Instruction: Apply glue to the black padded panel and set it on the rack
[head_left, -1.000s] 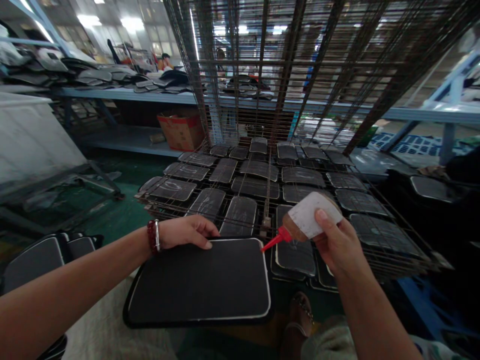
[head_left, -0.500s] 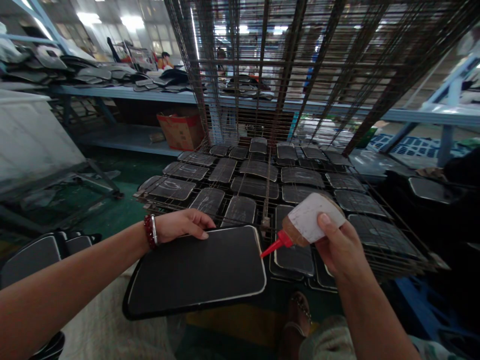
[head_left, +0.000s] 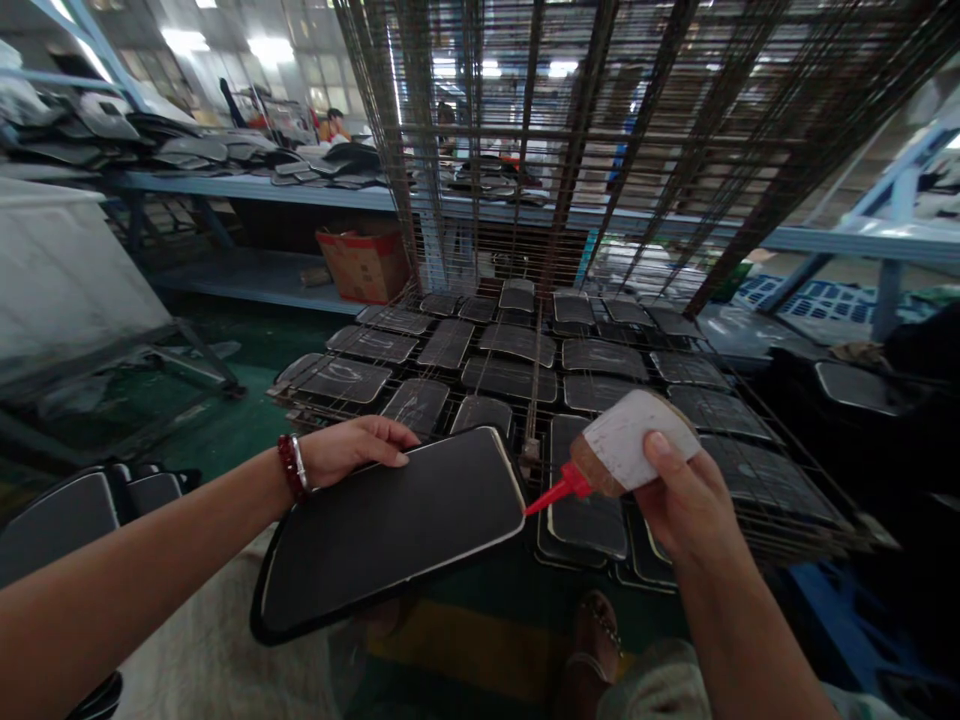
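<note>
My left hand [head_left: 360, 450] grips the far edge of a black panel [head_left: 397, 515] with rounded corners, thumb on top and fingers underneath. A thin whitish line runs along the panel's border. The panel lies tilted above my lap, its right end raised. Wrapped around a glue bottle [head_left: 637, 440] with a white label is my right hand [head_left: 686, 490]. The bottle is tipped down to the left, and its red nozzle [head_left: 559, 490] meets the whitish line near the panel's right corner.
Ahead, a wire rack [head_left: 532, 400] bears many similar panels, its raised grids [head_left: 555, 130] leaning above. More panels [head_left: 82, 510] are stacked at the left. A carton [head_left: 365, 265] stands under a blue bench [head_left: 262, 190]. A white-topped table [head_left: 67, 270] is at left; a person [head_left: 334, 125] is far back.
The panel has turned anticlockwise, its right end now higher. The nozzle tip has passed down the panel's right edge to the near right corner. Both hands keep their hold.
</note>
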